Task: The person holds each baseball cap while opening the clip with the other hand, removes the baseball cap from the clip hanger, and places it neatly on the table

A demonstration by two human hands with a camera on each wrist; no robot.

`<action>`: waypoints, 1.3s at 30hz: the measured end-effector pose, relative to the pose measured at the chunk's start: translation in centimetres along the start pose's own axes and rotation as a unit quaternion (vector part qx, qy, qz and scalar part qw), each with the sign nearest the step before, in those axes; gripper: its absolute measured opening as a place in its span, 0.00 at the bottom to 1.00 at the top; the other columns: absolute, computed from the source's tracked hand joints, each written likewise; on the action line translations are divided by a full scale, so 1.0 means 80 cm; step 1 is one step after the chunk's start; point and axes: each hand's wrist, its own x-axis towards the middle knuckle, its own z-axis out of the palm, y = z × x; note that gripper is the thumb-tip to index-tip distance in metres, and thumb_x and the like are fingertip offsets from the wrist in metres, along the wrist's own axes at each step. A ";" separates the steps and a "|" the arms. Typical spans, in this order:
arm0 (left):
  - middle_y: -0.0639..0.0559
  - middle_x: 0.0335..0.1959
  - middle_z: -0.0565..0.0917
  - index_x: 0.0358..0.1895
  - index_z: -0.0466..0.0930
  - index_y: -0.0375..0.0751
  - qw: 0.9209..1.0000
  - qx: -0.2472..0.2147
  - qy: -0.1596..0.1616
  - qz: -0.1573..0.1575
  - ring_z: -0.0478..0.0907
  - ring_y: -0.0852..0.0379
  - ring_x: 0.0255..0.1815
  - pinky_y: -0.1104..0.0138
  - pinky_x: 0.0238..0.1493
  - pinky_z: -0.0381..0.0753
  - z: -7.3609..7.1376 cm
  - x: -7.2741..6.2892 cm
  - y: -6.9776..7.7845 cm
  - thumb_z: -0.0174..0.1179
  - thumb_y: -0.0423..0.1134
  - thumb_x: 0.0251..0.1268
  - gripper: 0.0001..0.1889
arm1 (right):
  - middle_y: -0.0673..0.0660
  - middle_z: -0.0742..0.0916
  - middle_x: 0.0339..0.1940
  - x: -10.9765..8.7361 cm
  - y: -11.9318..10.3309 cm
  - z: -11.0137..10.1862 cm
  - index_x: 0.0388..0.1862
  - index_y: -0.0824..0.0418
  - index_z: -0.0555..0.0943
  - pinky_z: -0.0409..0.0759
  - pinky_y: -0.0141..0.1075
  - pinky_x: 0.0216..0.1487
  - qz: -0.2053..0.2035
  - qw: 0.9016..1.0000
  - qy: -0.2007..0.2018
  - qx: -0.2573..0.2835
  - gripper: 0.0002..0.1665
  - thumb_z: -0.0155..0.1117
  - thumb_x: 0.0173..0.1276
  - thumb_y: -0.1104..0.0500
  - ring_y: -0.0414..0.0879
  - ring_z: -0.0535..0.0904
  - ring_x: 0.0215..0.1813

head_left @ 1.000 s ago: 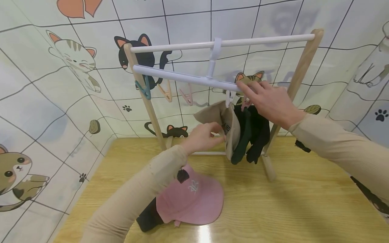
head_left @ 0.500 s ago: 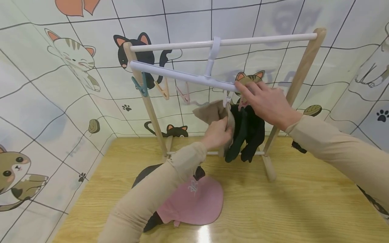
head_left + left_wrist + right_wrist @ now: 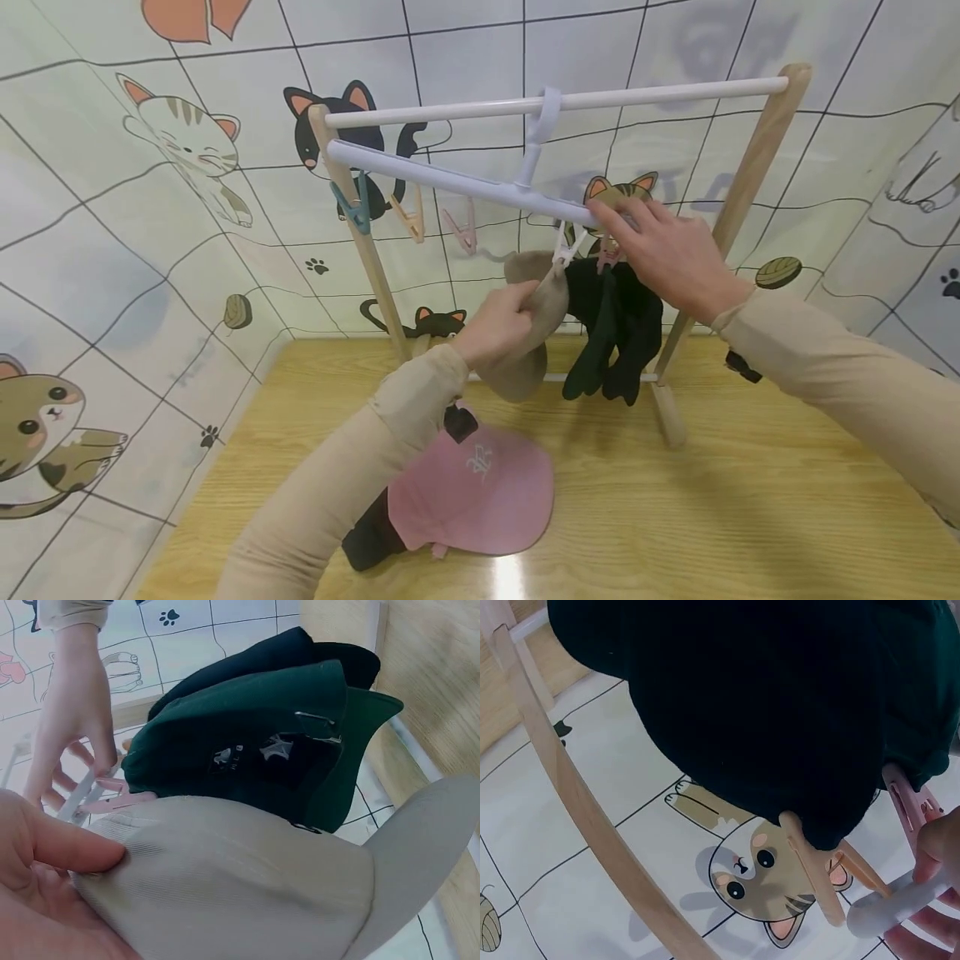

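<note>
1. Pink cap [image 3: 480,500], below the hanger [image 3: 450,177]: white emblem, unreadable.
2. Left hand [image 3: 495,325]: grip pinched closed on the beige cap [image 3: 247,870], beneath the hanger.
3. Green cap [image 3: 232,712], under the hanger: inside print [image 3: 229,757], left wrist view only, illegible.
4. Dark cap [image 3: 757,712]: tan clip [image 3: 810,870], right wrist view only.
5. Right hand [image 3: 667,258]: grip curled round the hanger's end.

A cat-print wall [image 3: 480,67] backs a wood-grain table [image 3: 720,492].
</note>
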 end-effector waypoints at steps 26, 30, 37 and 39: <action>0.48 0.26 0.64 0.38 0.67 0.36 0.999 0.017 -0.020 0.043 0.67 0.52 0.31 0.66 0.36 0.65 -0.017 -0.026 0.007 0.44 0.19 0.59 0.09 | 0.64 0.85 0.42 0.043 -0.087 -0.028 0.46 0.70 0.74 0.71 0.45 0.37 0.329 0.883 -0.068 0.329 0.20 0.57 0.69 0.52 0.56 0.80 0.43; 0.52 0.22 0.58 0.37 0.67 0.36 0.998 0.001 -0.027 0.059 0.66 0.53 0.28 0.67 0.34 0.64 -0.014 -0.024 0.009 0.45 0.19 0.57 0.10 | 0.62 0.85 0.36 0.049 -0.086 -0.027 0.43 0.69 0.73 0.68 0.41 0.29 0.347 0.876 -0.074 0.327 0.21 0.59 0.69 0.49 0.52 0.77 0.31; 0.52 0.22 0.59 0.40 0.68 0.35 0.997 0.018 -0.023 0.074 0.66 0.53 0.28 0.67 0.35 0.64 -0.008 -0.021 0.016 0.44 0.18 0.58 0.11 | 0.58 0.84 0.21 0.063 -0.081 -0.018 0.35 0.67 0.75 0.70 0.38 0.24 0.385 0.853 -0.072 0.345 0.26 0.60 0.67 0.42 0.47 0.79 0.22; 0.53 0.22 0.58 0.39 0.68 0.35 0.997 0.021 -0.022 0.073 0.65 0.53 0.26 0.67 0.33 0.63 -0.007 -0.021 0.018 0.44 0.18 0.58 0.11 | 0.58 0.84 0.21 0.066 -0.080 -0.017 0.31 0.67 0.76 0.73 0.36 0.24 0.395 0.844 -0.072 0.355 0.26 0.60 0.67 0.43 0.47 0.81 0.22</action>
